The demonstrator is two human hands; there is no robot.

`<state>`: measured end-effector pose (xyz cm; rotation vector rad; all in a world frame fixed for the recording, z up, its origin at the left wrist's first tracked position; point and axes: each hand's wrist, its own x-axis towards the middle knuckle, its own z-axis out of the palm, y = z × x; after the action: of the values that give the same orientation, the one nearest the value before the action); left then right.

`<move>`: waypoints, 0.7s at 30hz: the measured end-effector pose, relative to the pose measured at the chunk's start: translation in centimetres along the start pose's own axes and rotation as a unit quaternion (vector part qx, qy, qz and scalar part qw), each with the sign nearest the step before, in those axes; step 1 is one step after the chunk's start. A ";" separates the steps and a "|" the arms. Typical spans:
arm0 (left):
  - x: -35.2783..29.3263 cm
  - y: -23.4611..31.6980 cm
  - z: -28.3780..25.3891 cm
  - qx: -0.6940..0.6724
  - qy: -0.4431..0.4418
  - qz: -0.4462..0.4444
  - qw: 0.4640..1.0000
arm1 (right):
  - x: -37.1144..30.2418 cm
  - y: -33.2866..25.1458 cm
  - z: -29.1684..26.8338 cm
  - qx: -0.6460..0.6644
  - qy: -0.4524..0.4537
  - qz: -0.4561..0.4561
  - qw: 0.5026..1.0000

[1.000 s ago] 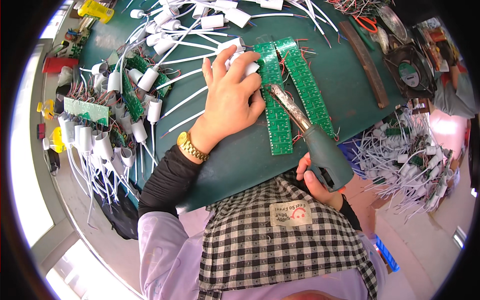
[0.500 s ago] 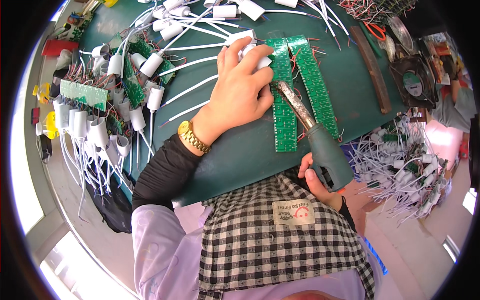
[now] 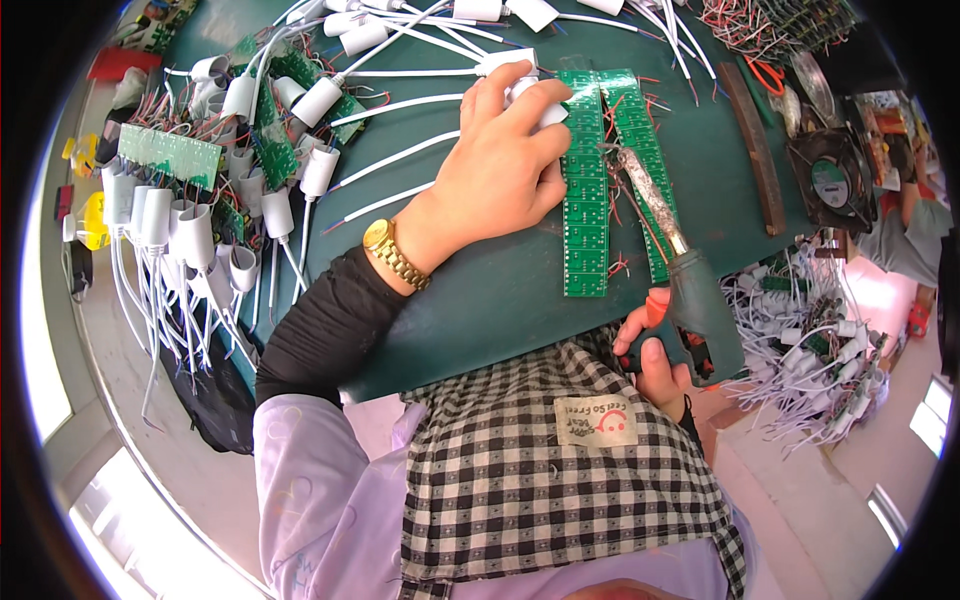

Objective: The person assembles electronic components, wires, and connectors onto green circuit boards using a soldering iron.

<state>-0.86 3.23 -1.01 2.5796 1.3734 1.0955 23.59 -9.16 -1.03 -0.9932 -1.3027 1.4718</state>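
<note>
My left hand (image 3: 505, 165), with a gold watch (image 3: 390, 255) on its wrist, has its fingers curled over a white lamp socket (image 3: 540, 108) at the left edge of a long green circuit board strip (image 3: 586, 235). My right hand (image 3: 655, 360) grips the handle of a dark green soldering gun (image 3: 705, 305) with an orange trigger. Its discoloured metal barrel slants up and left, and the tip lies over the right edge of that strip. A second green strip (image 3: 628, 115) is beside it, partly covered by the gun. Thin red wires stick out from both strips.
More white sockets with cables (image 3: 400, 105) lie left of my left hand and along the far side. A heap of sockets and boards (image 3: 200, 200) fills the left. On the right are a wooden bar (image 3: 752, 150), a black fan (image 3: 832, 175) and another socket pile (image 3: 810, 350).
The soldering gun has shifted right, its tip moving from the left strip's left side to its right edge. My left hand remains on the sockets; the whole view has shifted slightly.
</note>
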 end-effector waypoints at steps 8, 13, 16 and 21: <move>-0.1 1.2 -0.5 0.061 -0.035 -0.043 0.997 | -0.1 0.2 0.2 0.028 0.017 -0.015 0.999; -0.6 0.6 -0.4 0.064 -0.024 -0.036 0.997 | -0.3 0.0 0.2 0.025 0.042 -0.012 0.999; -0.8 0.1 -0.2 0.019 -0.006 -0.028 0.999 | -0.3 0.1 0.1 0.036 0.036 -0.002 0.999; -0.7 0.0 -0.4 -0.026 -0.010 -0.027 0.999 | -0.4 0.1 -0.1 0.026 0.019 -0.007 0.999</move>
<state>-1.40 2.60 -1.11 2.4961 1.3833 1.0801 23.83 -9.53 -1.10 -0.9708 -1.2368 1.4622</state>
